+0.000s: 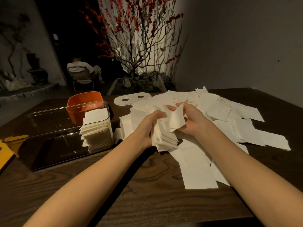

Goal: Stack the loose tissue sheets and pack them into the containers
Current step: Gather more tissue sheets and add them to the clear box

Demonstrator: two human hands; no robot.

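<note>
Tissue sheets (218, 112) strewn across dark worktop (131, 185) — gathered bundle (164, 136) held above it.
Left hand (147, 123) fingers clamped on bundle; right hand (191, 118) pinching one curled sheet (177, 118); clear container (65, 136) at left — partly filled.

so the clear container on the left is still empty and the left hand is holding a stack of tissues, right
Not quite. In the head view the clear container already holds a stack of packed tissues at its right end, so it is not empty. The rest stands: the left hand grips a stack of tissues.
</note>
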